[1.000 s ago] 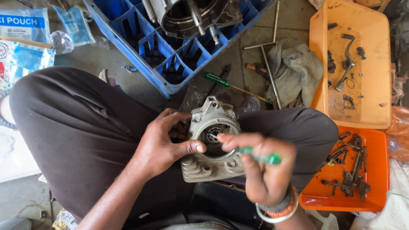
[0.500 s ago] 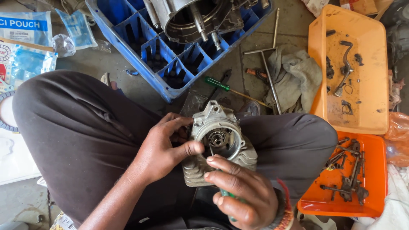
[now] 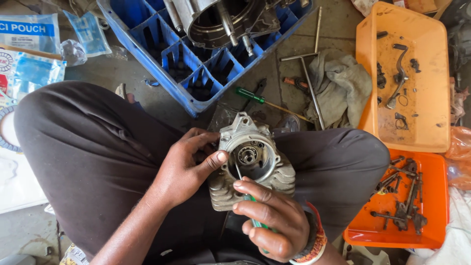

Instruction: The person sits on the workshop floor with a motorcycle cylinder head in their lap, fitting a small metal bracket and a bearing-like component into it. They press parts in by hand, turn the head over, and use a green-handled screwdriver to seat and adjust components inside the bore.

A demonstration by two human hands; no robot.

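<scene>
A finned grey cast-metal engine cylinder head (image 3: 252, 164) rests on the seated person's lap, its round bore facing up toward the camera. The left hand (image 3: 189, 169) grips it from nine o'clock: the thumb presses on the bore's rim while the other fingers curl around the casting's upper left edge. The right hand (image 3: 272, 223) sits at six o'clock of the bore, closer to the opening than the left palm, its fingers pinched together around a thin green-handled tool (image 3: 250, 203). The tool's long axis runs from the fist up toward twelve o'clock, and its slim metal shaft reaches over the rim into the bore, near the small bearing at its centre; whether the tip touches anything cannot be told.

On the floor at twelve o'clock stands a blue plastic compartment crate (image 3: 162, 54) carrying a large metal engine casing (image 3: 221, 19). At three o'clock sits an orange plastic tray (image 3: 436, 127) with small parts.
</scene>
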